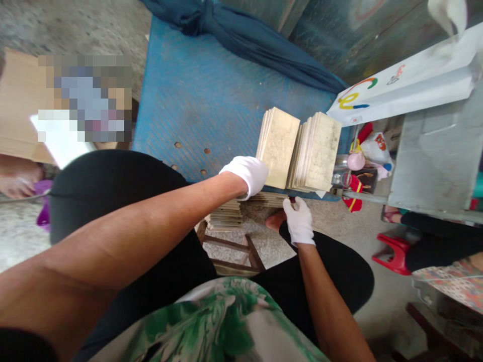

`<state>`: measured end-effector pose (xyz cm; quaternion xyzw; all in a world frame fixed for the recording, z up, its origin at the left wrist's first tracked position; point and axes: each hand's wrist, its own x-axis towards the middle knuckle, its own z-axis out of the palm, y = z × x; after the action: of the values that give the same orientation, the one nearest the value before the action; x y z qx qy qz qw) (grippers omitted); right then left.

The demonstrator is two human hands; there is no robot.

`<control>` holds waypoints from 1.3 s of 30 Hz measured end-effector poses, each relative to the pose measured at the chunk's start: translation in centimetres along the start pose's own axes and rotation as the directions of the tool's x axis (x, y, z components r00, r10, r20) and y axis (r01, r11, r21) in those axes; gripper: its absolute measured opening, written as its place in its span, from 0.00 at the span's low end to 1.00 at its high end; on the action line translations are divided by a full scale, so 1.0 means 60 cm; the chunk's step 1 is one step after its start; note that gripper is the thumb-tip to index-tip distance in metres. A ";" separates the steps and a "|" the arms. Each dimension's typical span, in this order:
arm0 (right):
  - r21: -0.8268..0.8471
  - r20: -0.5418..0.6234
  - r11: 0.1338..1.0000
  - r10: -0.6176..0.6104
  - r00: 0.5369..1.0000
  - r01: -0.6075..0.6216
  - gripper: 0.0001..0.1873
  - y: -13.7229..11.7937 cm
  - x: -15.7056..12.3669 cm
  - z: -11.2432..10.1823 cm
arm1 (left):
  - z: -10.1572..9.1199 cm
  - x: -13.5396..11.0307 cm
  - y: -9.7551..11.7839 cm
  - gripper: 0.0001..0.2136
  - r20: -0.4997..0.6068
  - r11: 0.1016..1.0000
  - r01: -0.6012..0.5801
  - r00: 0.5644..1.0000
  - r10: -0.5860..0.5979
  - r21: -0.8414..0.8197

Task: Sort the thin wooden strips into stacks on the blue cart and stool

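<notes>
My left hand [247, 175], in a white glove, is at the front edge of the blue table [177, 95], by the lower left corner of a stack of pale rectangular plates [281, 146]. Its fingers are hidden from me. A second stack of such plates [322, 148] leans close on the right. Below the table edge, a bundle of thin plates [266, 199] spans between my hands. My right hand [299, 221], also gloved in white, has its bent fingers closed at the bundle's right end. More stacked plates [224, 216] sit lower, above a wooden stool [230, 245].
A rolled dark blue cloth [241, 32] lies along the table's far side. To the right are a white printed bag [403, 75], small mixed items [356, 161] and a grey metal surface [433, 156]. Another person's legs [441, 231] and a red stool [392, 254] are at right.
</notes>
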<state>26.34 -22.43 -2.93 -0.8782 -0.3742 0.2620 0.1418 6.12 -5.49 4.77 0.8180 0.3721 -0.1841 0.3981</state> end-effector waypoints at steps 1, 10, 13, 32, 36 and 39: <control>0.055 0.012 0.998 -0.008 1.000 0.008 0.30 -0.002 0.006 -0.009 | 0.003 0.003 -0.002 0.17 -0.012 1.000 0.011 1.000 -0.011 -0.010; -0.124 0.192 0.974 -0.165 0.968 0.190 0.20 -0.056 0.061 -0.023 | 0.041 0.025 -0.014 0.19 -0.072 0.979 0.039 0.996 -0.055 -0.201; -0.188 0.216 0.962 -0.157 0.964 0.199 0.18 -0.069 0.063 -0.008 | 0.052 0.036 -0.015 0.19 -0.084 0.959 0.057 0.993 -0.083 -0.279; -0.252 0.198 0.949 -0.143 0.970 0.192 0.12 -0.102 0.052 0.033 | 0.042 0.078 -0.029 0.16 0.018 0.864 0.270 0.957 -0.290 -0.424; -0.045 0.238 0.976 -0.198 0.951 0.215 0.15 -0.113 0.041 0.036 | 0.046 0.084 -0.043 0.17 -0.040 0.835 0.338 0.919 -0.392 -0.434; 0.159 0.284 0.971 -0.218 0.934 0.178 0.19 -0.116 0.033 0.039 | 0.046 0.083 -0.049 0.20 -0.005 0.761 0.333 0.915 -0.404 -0.556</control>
<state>22.08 -16.13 -2.47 -0.7749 -0.4600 0.4003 0.1665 7.13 -4.13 -1.41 0.5912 0.5865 -0.0941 0.5456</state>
